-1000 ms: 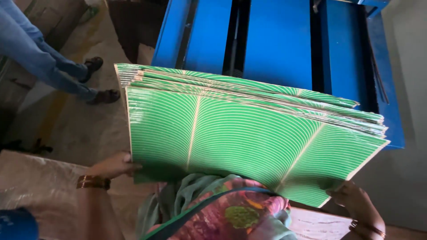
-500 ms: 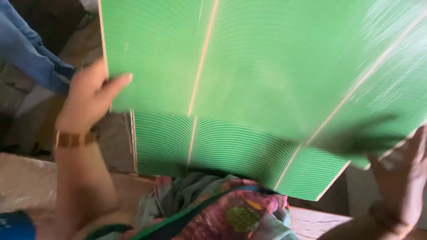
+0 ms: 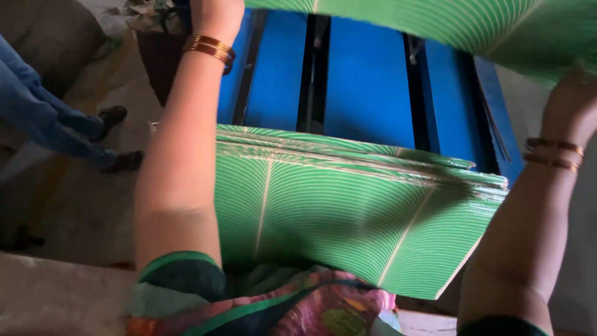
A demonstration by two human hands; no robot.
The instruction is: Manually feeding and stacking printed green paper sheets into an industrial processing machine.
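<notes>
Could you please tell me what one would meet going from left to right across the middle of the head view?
Another person's blue trouser legs → the person's left forearm → the stack of green striped sheets → the person's right forearm.

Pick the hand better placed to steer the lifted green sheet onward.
Probably left. The left hand is raised high at the top sheet, arm fully extended over the blue machine. The right hand sits lower under its edge, likelier just supporting. The stack stays untouched.
</notes>
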